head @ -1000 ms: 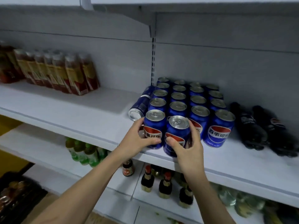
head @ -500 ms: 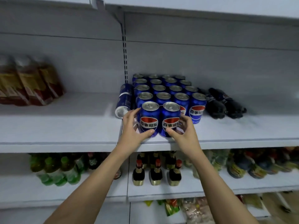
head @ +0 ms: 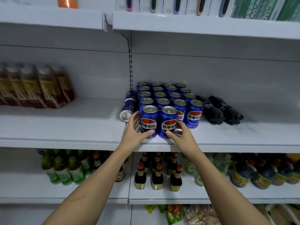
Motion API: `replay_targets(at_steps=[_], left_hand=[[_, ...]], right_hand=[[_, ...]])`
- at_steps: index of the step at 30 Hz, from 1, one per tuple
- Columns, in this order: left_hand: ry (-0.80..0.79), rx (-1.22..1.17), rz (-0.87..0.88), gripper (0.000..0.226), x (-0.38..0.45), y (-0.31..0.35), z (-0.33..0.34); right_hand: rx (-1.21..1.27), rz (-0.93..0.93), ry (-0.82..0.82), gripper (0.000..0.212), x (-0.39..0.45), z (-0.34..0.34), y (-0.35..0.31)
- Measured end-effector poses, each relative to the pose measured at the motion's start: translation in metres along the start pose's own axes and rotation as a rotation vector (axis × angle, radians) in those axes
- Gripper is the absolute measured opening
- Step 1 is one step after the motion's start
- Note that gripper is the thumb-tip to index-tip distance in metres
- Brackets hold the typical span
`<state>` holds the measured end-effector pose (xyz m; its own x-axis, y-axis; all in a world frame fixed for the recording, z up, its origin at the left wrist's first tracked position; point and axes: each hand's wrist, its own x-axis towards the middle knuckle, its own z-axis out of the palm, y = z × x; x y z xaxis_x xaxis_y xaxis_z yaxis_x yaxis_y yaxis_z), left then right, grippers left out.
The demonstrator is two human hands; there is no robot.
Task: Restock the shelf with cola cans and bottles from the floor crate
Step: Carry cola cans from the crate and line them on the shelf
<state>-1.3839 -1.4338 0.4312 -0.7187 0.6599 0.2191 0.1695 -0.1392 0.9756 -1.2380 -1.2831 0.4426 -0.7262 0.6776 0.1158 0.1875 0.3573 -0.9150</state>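
With the left hand (head: pixel 134 131) and right hand (head: pixel 180 135) each curled round one upright can (head: pixel 149 121) at the near shelf (head: pixel 65 135) edge, slide both squarely back against the block, avoiding the toppled can (head: pixel 128 106) on the left.

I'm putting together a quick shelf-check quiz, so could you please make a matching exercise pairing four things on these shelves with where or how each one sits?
Things:
1. blue cola can gripped by the left hand
2. blue cola can lying on its side
3. two dark plastic cola bottles
4. small dark glass bottles with red caps

Places or states:
A. on the shelf below the cans
B. lying down, right of the can block
C. upright at the front left corner of the can block
D. tipped over, left of the can block

Pairs: 1-C, 2-D, 3-B, 4-A
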Motion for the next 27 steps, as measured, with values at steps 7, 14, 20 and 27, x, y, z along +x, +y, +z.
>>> replay_targets(at_steps=[7, 14, 20, 27], left_hand=[[0.010, 0.022, -0.134, 0.083, -0.026, 0.013, -0.028], [0.140, 0.073, -0.076, 0.038, -0.008, 0.047, -0.055], [0.257, -0.031, -0.245, 0.043, 0.047, 0.056, -0.103], [0.154, -0.029, -0.523, 0.052, 0.125, 0.034, -0.152]], right_hand=[[-0.112, -0.143, 0.282, 0.039, -0.018, -0.027, -0.044], [-0.095, -0.447, 0.227, 0.022, -0.029, 0.011, -0.123], [-0.277, -0.527, -0.041, 0.024, -0.010, 0.082, -0.167], [-0.730, -0.232, -0.156, 0.058, 0.068, 0.165, -0.155]])
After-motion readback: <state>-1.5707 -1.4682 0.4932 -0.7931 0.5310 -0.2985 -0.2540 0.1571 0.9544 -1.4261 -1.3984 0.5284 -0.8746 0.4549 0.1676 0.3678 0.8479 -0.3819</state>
